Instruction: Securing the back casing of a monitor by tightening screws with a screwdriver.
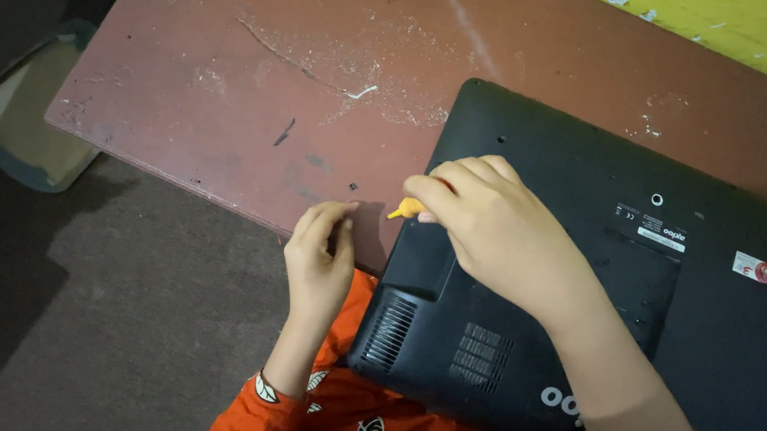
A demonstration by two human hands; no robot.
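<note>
A black laptop (586, 296) lies upside down on a worn reddish-brown table (255, 76), its near corner hanging over the table's front edge. My right hand (488, 223) rests on the laptop's left edge, fingers closed around a small tool with a yellow-orange handle (405, 210). My left hand (321, 257) hovers at the table's front edge just left of the laptop, thumb and fingertips pinched together; whether something tiny is between them I cannot tell. A tiny dark speck, perhaps a screw (352, 186), lies on the table just above my left hand.
White scratches and dust (359, 92) mark the tabletop. A flat grey-edged tray or box (25, 112) sits on the dark floor at the left. A yellow-green wall (761, 27) runs behind the table. My orange patterned sleeves (350, 428) show at the bottom.
</note>
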